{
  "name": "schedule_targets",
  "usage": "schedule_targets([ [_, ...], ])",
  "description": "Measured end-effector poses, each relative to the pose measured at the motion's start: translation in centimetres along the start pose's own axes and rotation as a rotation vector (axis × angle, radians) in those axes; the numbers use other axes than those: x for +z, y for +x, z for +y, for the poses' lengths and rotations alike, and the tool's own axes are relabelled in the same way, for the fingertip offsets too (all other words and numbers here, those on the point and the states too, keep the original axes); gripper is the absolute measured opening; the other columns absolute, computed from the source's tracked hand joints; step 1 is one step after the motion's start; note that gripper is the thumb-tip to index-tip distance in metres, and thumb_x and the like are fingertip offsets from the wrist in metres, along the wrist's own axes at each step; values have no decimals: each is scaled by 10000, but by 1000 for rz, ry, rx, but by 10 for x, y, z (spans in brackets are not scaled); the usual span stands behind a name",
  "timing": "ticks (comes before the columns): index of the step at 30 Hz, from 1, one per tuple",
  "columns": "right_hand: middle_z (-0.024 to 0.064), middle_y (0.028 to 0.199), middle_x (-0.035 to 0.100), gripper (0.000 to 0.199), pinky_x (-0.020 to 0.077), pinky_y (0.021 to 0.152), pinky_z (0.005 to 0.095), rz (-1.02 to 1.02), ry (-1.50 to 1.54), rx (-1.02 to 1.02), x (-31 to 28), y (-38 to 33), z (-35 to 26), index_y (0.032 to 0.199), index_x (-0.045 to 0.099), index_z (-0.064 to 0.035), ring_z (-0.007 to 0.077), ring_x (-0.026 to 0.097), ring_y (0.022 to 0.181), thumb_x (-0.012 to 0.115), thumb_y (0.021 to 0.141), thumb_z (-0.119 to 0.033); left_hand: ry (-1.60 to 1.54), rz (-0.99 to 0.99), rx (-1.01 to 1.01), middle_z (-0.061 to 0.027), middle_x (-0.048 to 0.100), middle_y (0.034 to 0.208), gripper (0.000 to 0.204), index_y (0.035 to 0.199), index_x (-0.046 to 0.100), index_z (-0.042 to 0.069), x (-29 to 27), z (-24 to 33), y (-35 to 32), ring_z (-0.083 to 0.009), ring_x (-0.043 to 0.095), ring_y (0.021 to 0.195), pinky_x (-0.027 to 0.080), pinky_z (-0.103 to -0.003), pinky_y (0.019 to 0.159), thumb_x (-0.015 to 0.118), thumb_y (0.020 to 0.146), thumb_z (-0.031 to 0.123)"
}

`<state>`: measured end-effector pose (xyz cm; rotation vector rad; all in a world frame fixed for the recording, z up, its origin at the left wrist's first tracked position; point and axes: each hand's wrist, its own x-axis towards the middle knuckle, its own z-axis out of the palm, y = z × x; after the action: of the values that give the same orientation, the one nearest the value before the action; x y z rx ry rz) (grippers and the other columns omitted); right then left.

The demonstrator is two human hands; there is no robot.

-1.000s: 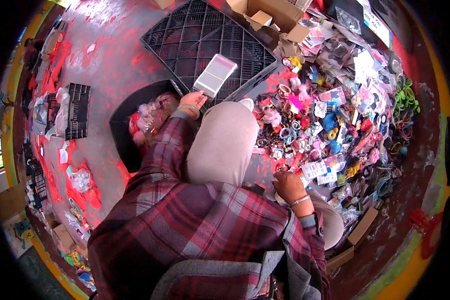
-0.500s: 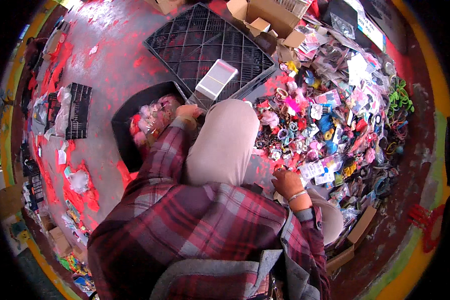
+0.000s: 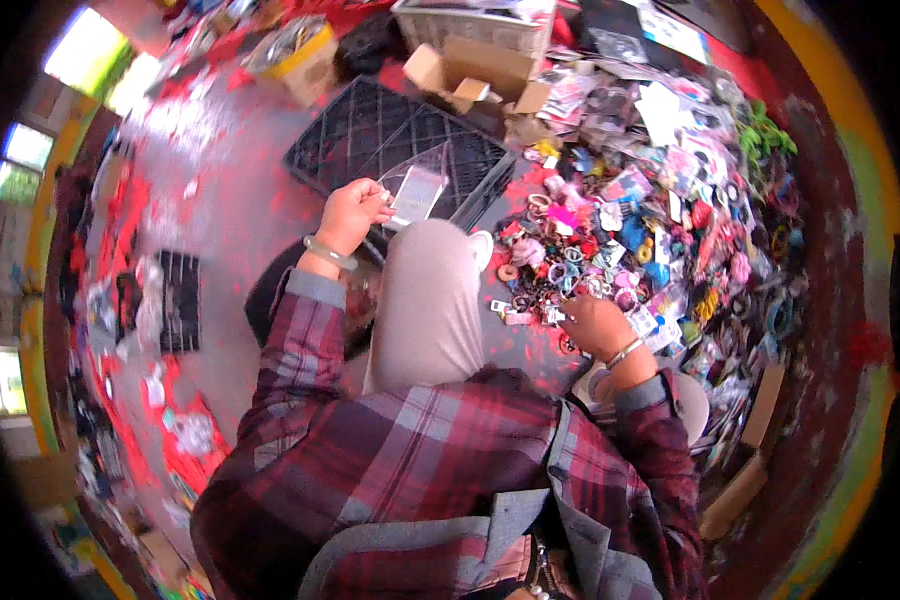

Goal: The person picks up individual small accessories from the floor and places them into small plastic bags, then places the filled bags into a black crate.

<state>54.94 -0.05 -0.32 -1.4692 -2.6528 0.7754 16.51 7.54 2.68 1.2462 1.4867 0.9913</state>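
The right hand (image 3: 592,325) now rests with fingers curled down among small items at the near edge of the heap of colourful trinkets (image 3: 660,220) — picking. The left hand (image 3: 350,213) has lifted, pinching a clear flat packet (image 3: 417,190) above the black crate (image 3: 390,150).

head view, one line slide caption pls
Left hand holds a clear plastic packet; right hand reaches into a colourful trinket pile.

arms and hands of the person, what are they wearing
Both arms wear long dark red plaid sleeves with grey cuffs. The left hand is bare, with a pale green bangle at the wrist. The right hand is bare, with a thin light wristband.
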Motion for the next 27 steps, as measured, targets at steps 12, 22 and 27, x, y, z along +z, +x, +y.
schedule_targets([
  [12,135,1190,499,653,410,876,342,488,1567,-62,-107,-29,73,1295,334,-44,230,512,1057,492,835,-480,-501,-686,24,-174,621,883,121,911,530,27,184,154,21,-205,635,766,522,-250,655,470,885,129],
  [22,126,947,625,421,471,727,268,677,1552,50,-114,-46,100,1185,472,-3,191,609,876,505,879,-289,-339,-722,-103,-129,633,836,145,876,546,24,249,117,57,-149,635,697,517,-211,597,497,877,161],
  [27,86,835,646,214,462,671,227,734,1445,250,-107,-36,109,1024,559,-8,136,618,763,516,866,-145,-288,-755,-89,-110,633,830,152,874,546,22,255,113,70,-131,628,694,499,-188,572,496,878,165],
])
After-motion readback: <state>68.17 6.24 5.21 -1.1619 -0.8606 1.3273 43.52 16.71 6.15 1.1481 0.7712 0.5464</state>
